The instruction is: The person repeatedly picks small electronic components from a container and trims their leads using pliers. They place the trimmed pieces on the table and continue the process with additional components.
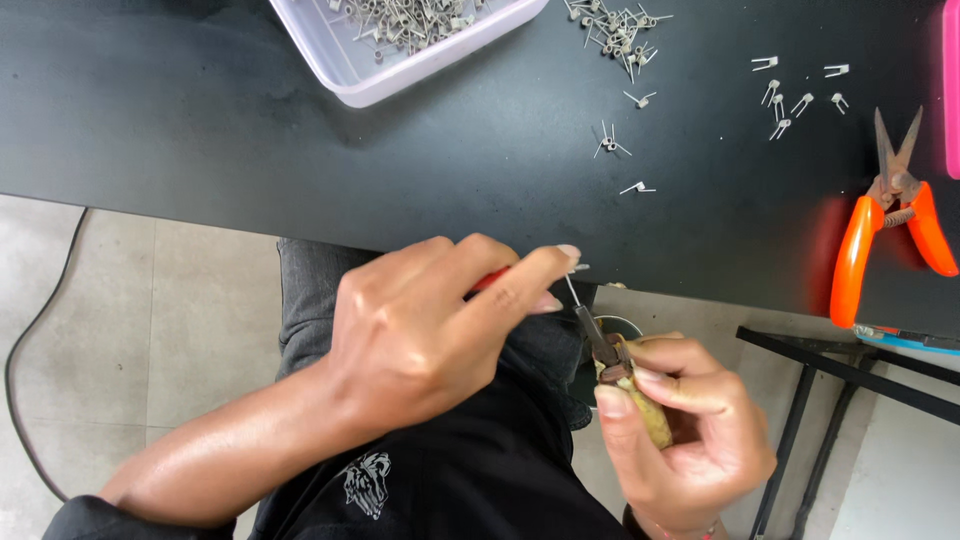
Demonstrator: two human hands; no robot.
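You sit in a small workshop: a black table (200, 120) carries orange-handled snips (890, 225), scattered metal wire pieces (615, 30) and a clear plastic tray (400, 65) of them.

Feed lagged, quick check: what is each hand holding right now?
Left hand: closed on a red-handled tool.
Right hand: closed on small pliers.

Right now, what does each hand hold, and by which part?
The right hand holds small pliers by their yellowish handles. The left hand pinches a thin red-handled tool; its grip point is mostly hidden.

Both hands (430, 330) (680, 430) on small pliers (605, 350)
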